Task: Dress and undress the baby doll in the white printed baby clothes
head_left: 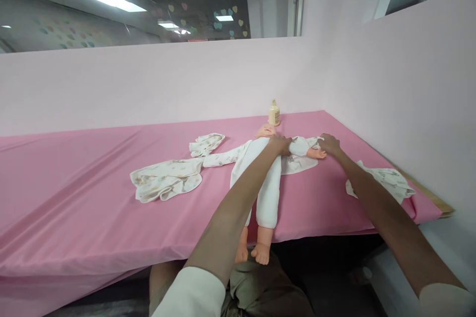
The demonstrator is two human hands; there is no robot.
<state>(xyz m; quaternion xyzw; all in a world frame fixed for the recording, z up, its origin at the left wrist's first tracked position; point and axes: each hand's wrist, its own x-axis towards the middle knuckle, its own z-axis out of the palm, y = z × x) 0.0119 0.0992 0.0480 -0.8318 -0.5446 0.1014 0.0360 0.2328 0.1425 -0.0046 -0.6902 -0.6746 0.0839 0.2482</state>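
Observation:
A baby doll (266, 131) lies on its back on the pink table (92, 198), dressed in white trousers (270, 193), its bare feet hanging over the front edge. My left hand (280, 145) is closed on the white garment at the doll's chest. My right hand (329, 144) grips the sleeve of that garment (303, 147) at the doll's outstretched arm, next to its small hand. A patterned white cloth (293, 164) lies spread under the doll.
A small cream bottle (274, 113) stands behind the doll's head by the pink wall. Patterned baby clothes (167, 178) lie to the left, a smaller piece (206, 143) behind them. Another folded garment (386, 181) sits at the table's right edge.

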